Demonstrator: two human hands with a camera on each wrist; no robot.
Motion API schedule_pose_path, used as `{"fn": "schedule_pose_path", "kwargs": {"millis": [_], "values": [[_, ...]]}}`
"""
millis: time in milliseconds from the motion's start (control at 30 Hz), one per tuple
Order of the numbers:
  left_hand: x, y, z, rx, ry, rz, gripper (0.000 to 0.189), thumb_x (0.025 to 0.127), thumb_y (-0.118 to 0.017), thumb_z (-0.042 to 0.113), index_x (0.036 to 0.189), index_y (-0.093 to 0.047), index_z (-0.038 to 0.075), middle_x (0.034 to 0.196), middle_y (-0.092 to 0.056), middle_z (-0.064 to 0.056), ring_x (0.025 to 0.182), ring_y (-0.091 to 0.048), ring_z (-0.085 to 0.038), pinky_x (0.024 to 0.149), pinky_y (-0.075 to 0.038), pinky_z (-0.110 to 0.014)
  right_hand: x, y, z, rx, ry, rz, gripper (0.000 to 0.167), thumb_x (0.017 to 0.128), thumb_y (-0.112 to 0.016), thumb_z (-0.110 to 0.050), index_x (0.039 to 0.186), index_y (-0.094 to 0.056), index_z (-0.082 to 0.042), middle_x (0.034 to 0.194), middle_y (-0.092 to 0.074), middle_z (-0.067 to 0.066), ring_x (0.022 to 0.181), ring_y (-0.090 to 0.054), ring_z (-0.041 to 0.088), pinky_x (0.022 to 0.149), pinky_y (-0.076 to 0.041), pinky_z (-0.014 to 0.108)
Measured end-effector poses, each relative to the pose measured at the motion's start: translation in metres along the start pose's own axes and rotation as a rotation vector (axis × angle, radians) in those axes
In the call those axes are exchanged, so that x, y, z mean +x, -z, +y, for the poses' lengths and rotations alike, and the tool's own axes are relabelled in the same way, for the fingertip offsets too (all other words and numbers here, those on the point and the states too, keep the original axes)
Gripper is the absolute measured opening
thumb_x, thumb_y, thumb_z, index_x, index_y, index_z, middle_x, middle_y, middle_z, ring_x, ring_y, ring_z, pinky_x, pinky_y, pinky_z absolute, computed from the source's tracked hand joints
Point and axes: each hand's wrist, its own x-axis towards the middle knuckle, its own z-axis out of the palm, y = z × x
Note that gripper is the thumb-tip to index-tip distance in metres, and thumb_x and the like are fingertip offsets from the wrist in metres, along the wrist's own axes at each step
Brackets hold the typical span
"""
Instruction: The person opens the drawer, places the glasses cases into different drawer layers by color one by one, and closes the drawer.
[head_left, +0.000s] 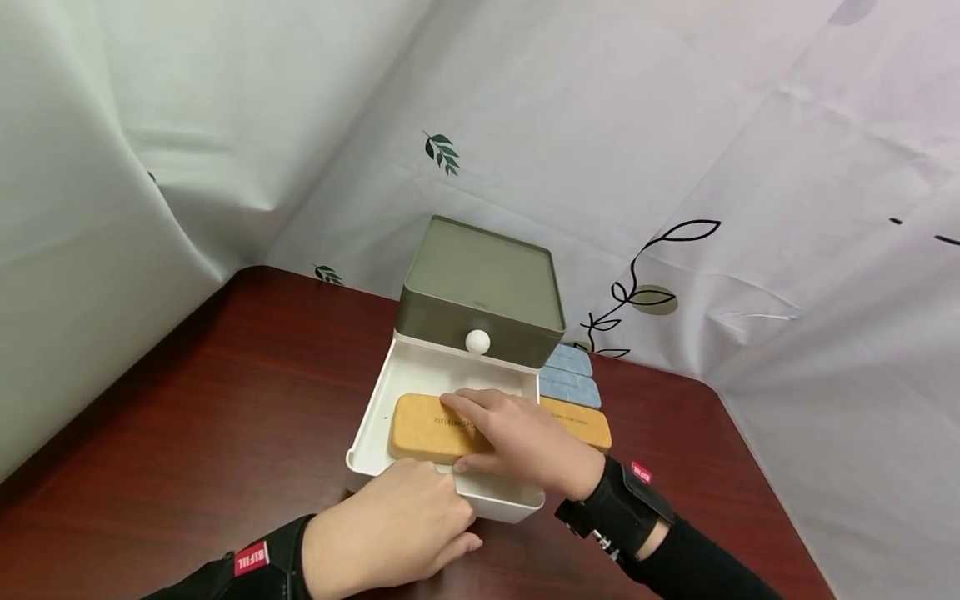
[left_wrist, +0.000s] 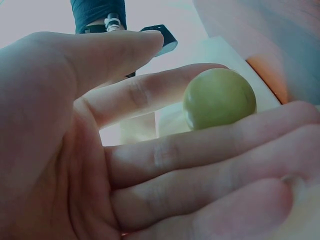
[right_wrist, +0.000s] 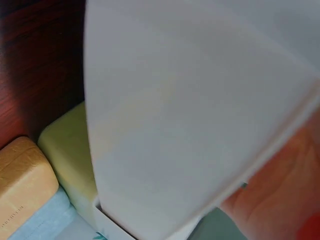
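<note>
A white drawer (head_left: 427, 367) is pulled out from under an olive-green drawer (head_left: 442, 321) with a white knob (head_left: 477, 342). Inside the white drawer lies a yellow glasses case (head_left: 420, 433), its right end covered by my right hand (head_left: 517, 437). That hand grips the case from above, thumb on the near side and fingers on the far side. My left hand (head_left: 397, 517) is at the drawer front. In the left wrist view, a round knob (left_wrist: 220, 100) sits between its index and middle fingers, the thumb standing free.
Right of the drawer unit, a second yellow case (head_left: 581, 425) and two light blue cases (head_left: 570, 387) lie on the dark red wooden table (head_left: 247, 417). A white patterned cloth (head_left: 562, 125) hangs behind. The drawer's white wall (right_wrist: 190, 110) fills much of the right wrist view.
</note>
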Motion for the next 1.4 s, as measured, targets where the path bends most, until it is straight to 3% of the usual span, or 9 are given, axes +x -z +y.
{"fn": "schedule_pose_path", "kwargs": {"millis": [367, 700, 1000, 1400], "values": [[-0.001, 0.003, 0.001, 0.002, 0.001, -0.008, 0.035, 0.088, -0.064, 0.045, 0.061, -0.062, 0.024, 0.054, -0.055, 0.006, 0.051, -0.054, -0.015, 0.046, -0.033, -0.028, -0.012, 0.006, -0.011, -0.159, 0.052, -0.001, 0.055, 0.088, -0.066, -0.015, 0.140, -0.047, -0.016, 0.141, -0.053, 0.010, 0.128, -0.054, 0.021, 0.096, -0.050, 0.037], [0.001, 0.003, 0.002, 0.027, 0.007, -0.036, 0.035, 0.089, -0.062, 0.047, 0.063, -0.064, 0.024, 0.057, -0.058, 0.006, 0.051, -0.054, -0.015, 0.047, -0.036, -0.029, -0.013, 0.003, -0.009, -0.224, 0.045, 0.020, 0.060, 0.086, -0.072, -0.020, 0.140, -0.047, -0.016, 0.140, -0.054, 0.009, 0.124, -0.055, 0.023, 0.091, -0.052, 0.039], [0.001, 0.003, 0.002, 0.022, 0.020, -0.043, 0.035, 0.088, -0.062, 0.048, 0.063, -0.065, 0.024, 0.056, -0.058, 0.005, 0.050, -0.054, -0.015, 0.046, -0.037, -0.030, -0.009, 0.002, -0.010, -0.277, 0.021, 0.021, 0.059, 0.088, -0.070, -0.022, 0.142, -0.046, -0.016, 0.142, -0.052, 0.011, 0.128, -0.053, 0.023, 0.089, -0.053, 0.038], [0.000, 0.002, 0.002, 0.000, 0.025, -0.036, 0.035, 0.088, -0.063, 0.046, 0.062, -0.063, 0.024, 0.054, -0.056, 0.005, 0.049, -0.053, -0.016, 0.045, -0.038, -0.031, 0.000, -0.004, 0.004, -0.232, 0.036, 0.114, 0.050, 0.087, -0.069, -0.011, 0.133, -0.052, -0.004, 0.134, -0.056, 0.016, 0.119, -0.060, 0.026, 0.089, -0.054, 0.038]]}}
